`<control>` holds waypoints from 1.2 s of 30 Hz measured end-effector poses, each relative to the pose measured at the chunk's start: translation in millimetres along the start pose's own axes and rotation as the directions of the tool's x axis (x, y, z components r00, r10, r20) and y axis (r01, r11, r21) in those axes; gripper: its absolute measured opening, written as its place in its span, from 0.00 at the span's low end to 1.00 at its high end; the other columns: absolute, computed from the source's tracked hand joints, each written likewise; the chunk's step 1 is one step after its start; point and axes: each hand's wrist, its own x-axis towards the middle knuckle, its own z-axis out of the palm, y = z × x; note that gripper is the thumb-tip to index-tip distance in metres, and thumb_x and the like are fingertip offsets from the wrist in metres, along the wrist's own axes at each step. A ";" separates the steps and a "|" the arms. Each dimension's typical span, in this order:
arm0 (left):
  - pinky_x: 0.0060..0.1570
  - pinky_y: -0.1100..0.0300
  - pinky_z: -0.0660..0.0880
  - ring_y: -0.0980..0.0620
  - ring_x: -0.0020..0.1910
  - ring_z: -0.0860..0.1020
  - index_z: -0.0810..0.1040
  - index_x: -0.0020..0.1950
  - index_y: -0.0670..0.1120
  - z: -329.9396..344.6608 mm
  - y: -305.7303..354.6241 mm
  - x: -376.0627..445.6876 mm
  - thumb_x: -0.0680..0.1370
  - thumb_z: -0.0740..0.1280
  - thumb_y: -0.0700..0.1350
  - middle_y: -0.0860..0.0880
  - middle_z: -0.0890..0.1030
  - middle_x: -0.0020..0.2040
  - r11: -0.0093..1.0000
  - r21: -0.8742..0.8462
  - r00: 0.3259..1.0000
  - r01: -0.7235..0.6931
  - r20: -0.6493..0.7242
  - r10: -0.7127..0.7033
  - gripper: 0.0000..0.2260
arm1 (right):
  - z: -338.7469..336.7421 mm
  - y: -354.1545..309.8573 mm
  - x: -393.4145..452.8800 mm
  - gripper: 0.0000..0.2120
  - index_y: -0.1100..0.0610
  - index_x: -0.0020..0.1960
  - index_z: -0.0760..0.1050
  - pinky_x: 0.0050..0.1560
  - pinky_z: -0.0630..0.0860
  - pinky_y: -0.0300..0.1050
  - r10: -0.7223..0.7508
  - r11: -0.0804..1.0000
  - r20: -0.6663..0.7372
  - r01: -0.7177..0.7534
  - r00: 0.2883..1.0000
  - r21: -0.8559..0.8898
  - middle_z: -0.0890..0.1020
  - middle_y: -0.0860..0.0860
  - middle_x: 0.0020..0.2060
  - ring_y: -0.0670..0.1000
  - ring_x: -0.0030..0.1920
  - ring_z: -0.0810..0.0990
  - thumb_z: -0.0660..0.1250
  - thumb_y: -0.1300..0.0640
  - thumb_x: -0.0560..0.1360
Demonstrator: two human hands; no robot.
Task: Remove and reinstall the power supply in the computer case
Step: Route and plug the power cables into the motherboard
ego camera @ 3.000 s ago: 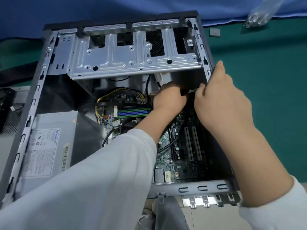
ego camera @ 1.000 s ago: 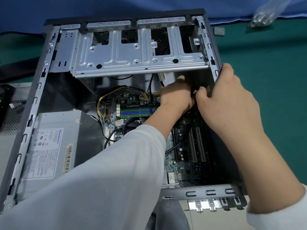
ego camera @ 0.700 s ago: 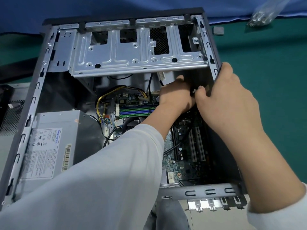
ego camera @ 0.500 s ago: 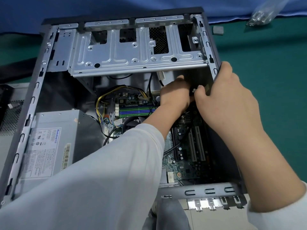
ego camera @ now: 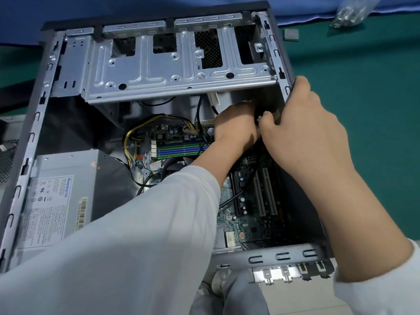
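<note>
The computer case (ego camera: pixel 34 142) lies open on its side. Its grey power supply (ego camera: pixel 66 189), with a white label, sits in the lower left corner, and yellow and black wires (ego camera: pixel 129 142) run from it to the motherboard (ego camera: pixel 247 214). My left hand (ego camera: pixel 236 130) reaches under the drive cage (ego camera: pixel 159 71); its fingers are curled down out of sight around a black cable connector (ego camera: pixel 258 114). My right hand (ego camera: pixel 311 133) hooks its thumb over the case's right wall, and its fingers pinch the same connector from the right.
A black cable (ego camera: pixel 236 194) trails across the expansion slots below the hands. RAM sticks (ego camera: pixel 181 148) sit left of my left wrist. On the green mat to the right lie a small grey pad (ego camera: pixel 291 34) and a clear bag of screws (ego camera: pixel 352 12).
Both hands have crept slightly further up under the drive cage and stayed together on the connector. The power supply has not moved.
</note>
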 end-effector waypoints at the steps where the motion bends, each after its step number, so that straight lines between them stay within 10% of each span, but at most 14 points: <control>1: 0.36 0.58 0.66 0.46 0.35 0.68 0.60 0.35 0.51 -0.3 0.2 0.2 0.75 0.61 0.45 0.50 0.68 0.34 1.000 -0.008 1.000 0.012 0.007 -0.012 0.12 | 0.3 0.1 -0.1 0.28 0.60 0.73 0.55 0.40 0.61 0.48 -0.003 1.000 -0.004 0.003 1.000 -0.006 0.72 0.58 0.62 0.63 0.51 0.76 0.58 0.49 0.78; 10: 0.41 0.57 0.66 0.43 0.49 0.76 0.67 0.43 0.48 -6.3 -1.0 2.3 0.77 0.61 0.48 0.45 0.75 0.56 0.999 0.036 0.996 0.028 0.082 -0.031 0.06 | 1.0 0.3 0.8 0.28 0.59 0.73 0.55 0.41 0.61 0.48 -0.001 1.000 -0.016 0.001 1.000 -0.010 0.72 0.58 0.62 0.64 0.51 0.75 0.58 0.49 0.78; 25: 0.38 0.57 0.67 0.44 0.40 0.74 0.73 0.48 0.45 -2.4 -1.0 -0.5 0.76 0.62 0.46 0.44 0.78 0.51 0.984 0.173 0.998 -0.051 0.032 0.046 0.05 | 1.7 -0.7 1.6 0.26 0.60 0.71 0.57 0.39 0.61 0.48 0.011 1.000 -0.007 -0.011 1.000 0.009 0.73 0.58 0.60 0.58 0.42 0.68 0.58 0.49 0.78; 36: 0.41 0.57 0.66 0.43 0.54 0.75 0.78 0.54 0.44 1.9 -3.4 2.8 0.77 0.61 0.46 0.44 0.76 0.57 0.968 0.235 0.996 -0.084 0.002 0.086 0.10 | 0.8 -1.5 1.2 0.26 0.60 0.71 0.57 0.39 0.61 0.48 0.017 1.000 0.001 -0.017 1.000 0.014 0.72 0.58 0.61 0.58 0.43 0.69 0.58 0.49 0.78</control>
